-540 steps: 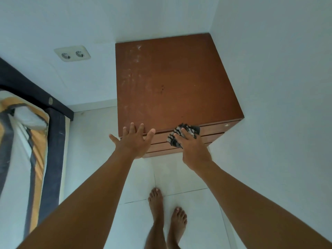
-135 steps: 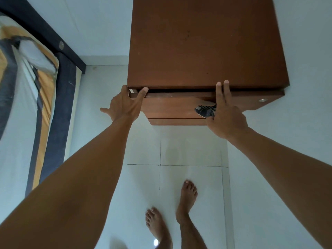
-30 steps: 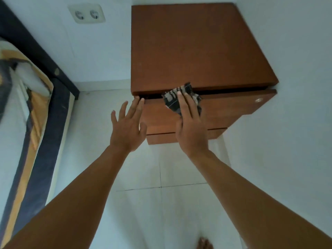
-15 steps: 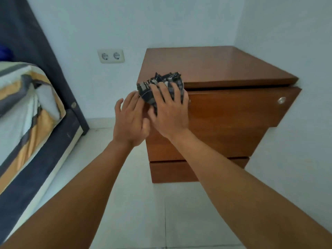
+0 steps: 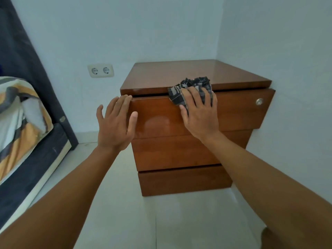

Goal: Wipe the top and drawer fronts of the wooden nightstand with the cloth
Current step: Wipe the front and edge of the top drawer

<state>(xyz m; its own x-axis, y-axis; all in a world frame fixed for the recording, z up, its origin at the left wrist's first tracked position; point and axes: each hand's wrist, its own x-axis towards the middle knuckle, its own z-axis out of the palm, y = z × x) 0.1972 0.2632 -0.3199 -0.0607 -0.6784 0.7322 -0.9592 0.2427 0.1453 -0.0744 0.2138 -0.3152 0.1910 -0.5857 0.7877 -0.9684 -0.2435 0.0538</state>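
The wooden nightstand [image 5: 161,76] stands in the room's corner, seen from low in front. Its top drawer [image 5: 239,112] juts out a little, with a metal knob [image 5: 259,101] at the right; two more drawer fronts lie below. My right hand [image 5: 200,113] presses a dark checked cloth [image 5: 190,86] flat against the upper edge of the top drawer front, near its middle. My left hand [image 5: 115,124] is spread open, fingertips touching the drawer's top left corner.
White walls close in behind and to the right of the nightstand. A double wall socket [image 5: 100,70] sits to its left. A bed with striped bedding [image 5: 19,112] and a dark frame fills the left side. Pale floor tiles [image 5: 161,221] lie in front.
My right hand has slid the cloth to the right along the top drawer's upper edge, away from my left hand. The view has moved closer and lower.
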